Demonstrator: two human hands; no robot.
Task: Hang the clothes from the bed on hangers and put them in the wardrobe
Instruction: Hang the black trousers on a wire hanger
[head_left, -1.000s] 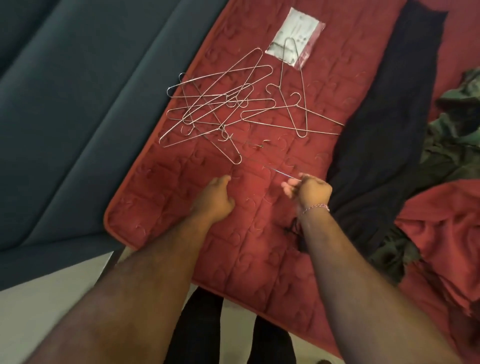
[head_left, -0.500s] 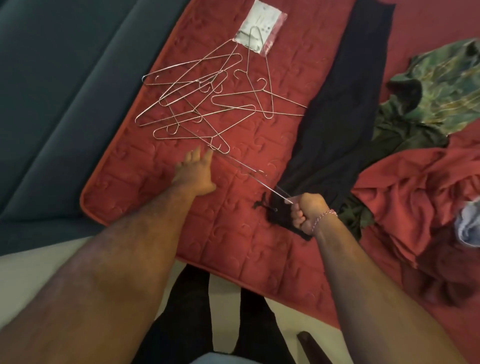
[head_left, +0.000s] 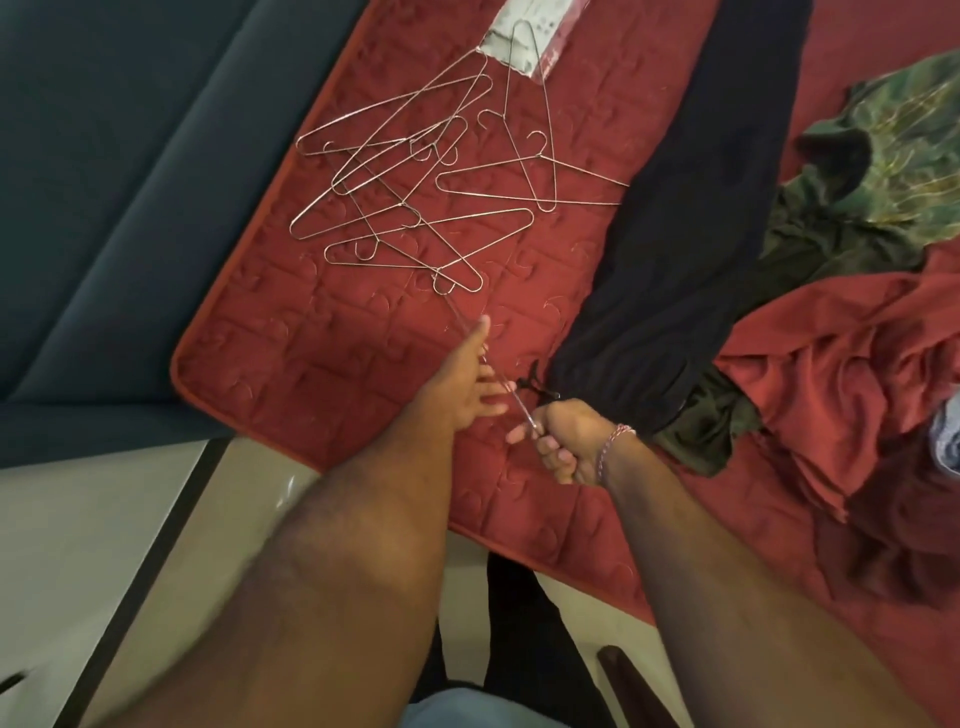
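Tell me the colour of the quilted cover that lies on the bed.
Red; the quilted cover shows it best in the head view.

Bed cover (head_left: 322, 353): deep red, quilted in a repeating stitched block pattern.
Wire hangers (head_left: 415, 197): pale silver metal.
Long garment (head_left: 691, 218): plain black.
Crumpled shirt (head_left: 898, 161): dark green with yellow-green mottled print.
Bunched cloth (head_left: 831, 374): plain brick red.
Packet (head_left: 524, 31): white and grey, red edge.
Wrist bracelet (head_left: 610, 452): pink and white beads.
Floor (head_left: 78, 545): cream, with a dark stripe.
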